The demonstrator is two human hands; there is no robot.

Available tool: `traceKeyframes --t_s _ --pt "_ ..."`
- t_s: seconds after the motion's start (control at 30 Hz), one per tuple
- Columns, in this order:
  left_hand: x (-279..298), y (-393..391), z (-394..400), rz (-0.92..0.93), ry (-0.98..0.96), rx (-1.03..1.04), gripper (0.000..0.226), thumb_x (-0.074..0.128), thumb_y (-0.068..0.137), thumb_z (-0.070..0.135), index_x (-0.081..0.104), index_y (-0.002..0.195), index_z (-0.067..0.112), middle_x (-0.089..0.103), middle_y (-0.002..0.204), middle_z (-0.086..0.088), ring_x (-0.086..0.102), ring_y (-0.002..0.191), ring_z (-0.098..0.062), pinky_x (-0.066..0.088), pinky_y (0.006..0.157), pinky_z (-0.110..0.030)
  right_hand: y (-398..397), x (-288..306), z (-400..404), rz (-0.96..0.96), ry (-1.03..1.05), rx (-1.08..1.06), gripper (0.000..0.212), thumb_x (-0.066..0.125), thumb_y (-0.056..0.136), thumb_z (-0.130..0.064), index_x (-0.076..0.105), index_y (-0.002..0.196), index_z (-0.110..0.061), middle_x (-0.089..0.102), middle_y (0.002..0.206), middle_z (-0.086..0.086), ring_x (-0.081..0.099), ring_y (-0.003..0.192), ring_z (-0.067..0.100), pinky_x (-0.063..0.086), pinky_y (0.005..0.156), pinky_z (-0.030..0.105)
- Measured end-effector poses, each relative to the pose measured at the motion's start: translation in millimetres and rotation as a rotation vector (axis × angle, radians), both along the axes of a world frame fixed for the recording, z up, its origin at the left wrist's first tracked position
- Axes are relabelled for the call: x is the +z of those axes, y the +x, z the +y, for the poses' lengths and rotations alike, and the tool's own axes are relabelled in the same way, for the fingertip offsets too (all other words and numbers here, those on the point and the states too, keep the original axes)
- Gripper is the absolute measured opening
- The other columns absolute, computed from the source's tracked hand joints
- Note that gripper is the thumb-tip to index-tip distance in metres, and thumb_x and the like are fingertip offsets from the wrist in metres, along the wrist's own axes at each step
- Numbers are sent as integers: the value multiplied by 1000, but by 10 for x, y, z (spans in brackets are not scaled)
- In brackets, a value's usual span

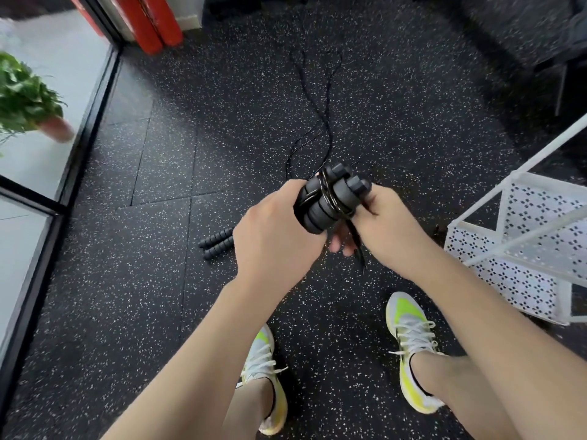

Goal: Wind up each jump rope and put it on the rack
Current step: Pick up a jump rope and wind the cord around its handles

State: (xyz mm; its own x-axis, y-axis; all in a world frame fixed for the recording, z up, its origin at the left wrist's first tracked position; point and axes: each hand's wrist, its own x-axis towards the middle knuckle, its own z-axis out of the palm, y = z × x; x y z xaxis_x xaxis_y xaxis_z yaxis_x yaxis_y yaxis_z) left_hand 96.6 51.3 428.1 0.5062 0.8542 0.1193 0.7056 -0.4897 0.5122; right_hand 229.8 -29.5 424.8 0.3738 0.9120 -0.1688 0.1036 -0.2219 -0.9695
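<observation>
Jump rope: two black handles (327, 198) side by side at frame centre, cord (313, 122) wound round them, the rest trailing up across the floor (158, 312).
Left hand (273, 239): fingers curled round the handles.
Right hand (384, 227): fingers pinch the cord.
Second handles (216, 242): on floor, left of hands.
Rack (524, 249): white, right edge.

Bright daylight from the glass window wall (38, 90) at left; soft shadows on black speckled rubber floor (190, 154); wide-angle bending and blur at edges.
</observation>
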Motion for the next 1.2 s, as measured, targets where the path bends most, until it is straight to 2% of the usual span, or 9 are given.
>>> traceKeyframes --t_s 0.27,0.43,0.5,0.63,0.77,0.83,0.93,1.1,1.2 --pt "-68 -20 106 151 23 109 21 65 84 33 57 103 32 56 80 10 46 73 -23 34 65 -32 -131 -87 26 -145 -197 62 30 43 106 -24 60 82 -19 68 66 12 54 48 16 43 52 33" --pt "-113 -91 240 243 22 153 22 65 85 30 58 105 28 52 81 8 49 74 -27 35 65 -33 -270 20 -25 -296 -237 167 31 48 104 -30 61 80 -14 65 57 -11 50 41 3 37 47 16" --pt "-131 -114 267 258 35 146 21 64 84 28 57 104 27 52 82 8 49 75 -28 35 65 -34 -292 71 -52 -396 -218 190 27 52 100 -30 60 81 -13 68 64 -6 50 44 6 37 46 20" --pt "-145 -141 266 289 105 107 18 65 85 28 54 99 26 50 81 8 45 72 -26 33 63 -34 -260 189 -100 -570 -217 246 26 56 94 -29 51 73 -14 49 54 -6 37 44 11 34 46 25" --pt "-200 -172 268 371 106 27 26 70 83 26 53 103 25 61 91 1 57 81 -31 36 67 -35 -211 254 -145 -689 -205 314 18 52 95 -22 66 102 -12 69 78 1 57 57 15 52 58 39" --pt "-260 -178 263 396 116 -19 27 69 84 26 53 105 25 64 95 0 62 87 -32 34 67 -35 -181 243 -155 -696 -198 321 22 51 97 -20 67 111 -16 72 92 3 59 64 12 54 64 38" --pt "-350 -168 257 397 176 -80 24 65 85 27 43 96 26 64 95 1 62 87 -31 33 68 -35 -132 193 -150 -684 -173 301 23 53 100 -21 67 117 -25 73 94 -7 57 62 -2 42 53 18" --pt "-432 -154 248 392 216 -165 24 69 83 30 52 101 28 63 93 5 62 89 -27 33 71 -36 -7 130 -153 -685 -107 218 14 62 97 -28 69 108 -35 67 76 -12 57 64 0 42 53 26" --pt "-454 -130 191 416 229 -239 28 69 82 31 56 107 31 62 92 7 62 90 -24 35 74 -36 71 122 -151 -620 -88 184 9 70 92 -31 71 98 -37 64 69 -18 58 61 0 38 55 20"
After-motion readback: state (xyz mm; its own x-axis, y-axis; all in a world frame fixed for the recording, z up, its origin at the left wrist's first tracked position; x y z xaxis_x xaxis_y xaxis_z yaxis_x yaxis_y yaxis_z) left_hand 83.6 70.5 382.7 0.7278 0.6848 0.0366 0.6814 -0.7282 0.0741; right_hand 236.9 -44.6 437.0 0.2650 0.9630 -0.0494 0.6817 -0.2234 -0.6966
